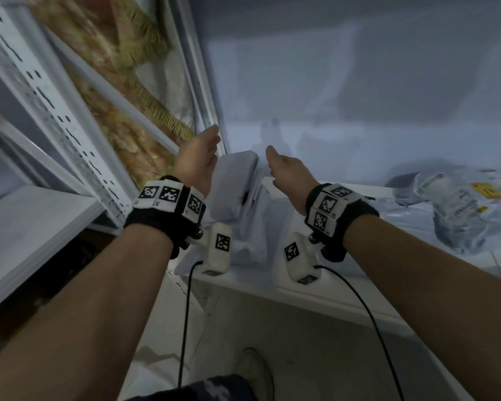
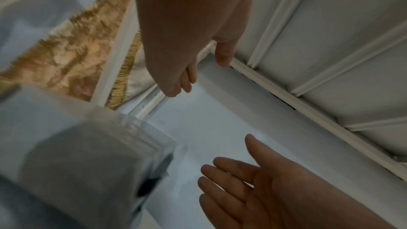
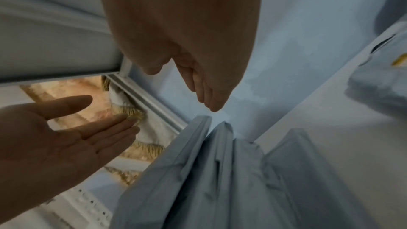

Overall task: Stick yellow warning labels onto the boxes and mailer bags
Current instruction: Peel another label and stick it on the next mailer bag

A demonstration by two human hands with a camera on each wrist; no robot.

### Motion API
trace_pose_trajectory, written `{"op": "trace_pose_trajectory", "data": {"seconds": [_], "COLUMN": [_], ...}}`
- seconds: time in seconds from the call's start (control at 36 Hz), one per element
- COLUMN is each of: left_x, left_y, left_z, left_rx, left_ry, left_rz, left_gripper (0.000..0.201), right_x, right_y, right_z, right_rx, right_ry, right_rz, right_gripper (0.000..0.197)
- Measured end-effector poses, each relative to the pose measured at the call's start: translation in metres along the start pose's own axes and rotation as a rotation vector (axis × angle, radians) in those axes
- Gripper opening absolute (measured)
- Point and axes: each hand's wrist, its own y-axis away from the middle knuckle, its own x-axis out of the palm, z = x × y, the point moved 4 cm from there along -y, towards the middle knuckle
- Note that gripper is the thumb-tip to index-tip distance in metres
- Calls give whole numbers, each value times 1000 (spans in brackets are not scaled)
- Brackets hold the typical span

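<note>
Both my hands, left (image 1: pixel 198 160) and right (image 1: pixel 287 169), flat-fingered and empty, flank the mailer bags (image 1: pixel 243 198) at the shelf's (image 1: pixel 330 296) left end; I'd clasp evenly.

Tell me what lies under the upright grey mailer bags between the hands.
The grey mailer bags stand on the white shelf; flatter white packaging shows at their base. Anything beneath that is covered.

Smooth matt grey plastic mailer bags (image 1: pixel 243 192), glossy crinkled clear plastic bag (image 1: pixel 457 204), perforated white metal upright (image 1: pixel 55 111), fringed cloth (image 1: pixel 145 53)
</note>
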Motion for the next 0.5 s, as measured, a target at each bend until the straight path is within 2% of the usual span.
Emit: {"op": "trace_pose_trajectory", "data": {"seconds": [0.19, 0.28, 0.36, 0.5], "left_x": [-44, -51, -49, -41], "left_y": [1, 8, 16, 24], "left_z": [29, 44, 54, 54], "left_rx": [-118, -178, -263, -258], "left_ry": [-106, -102, -39, -32], "left_rz": [-69, -89, -38, -61], "left_gripper": [62, 55, 35, 27], "right_x": [34, 42, 48, 49], "right_y": [9, 14, 16, 19], "right_z": [-4, -11, -17, -16], "right_rx": [64, 85, 79, 83], "right_ry": [93, 105, 132, 133], "right_rz": [133, 156, 171, 153], "right_gripper": [70, 68, 65, 64]}}
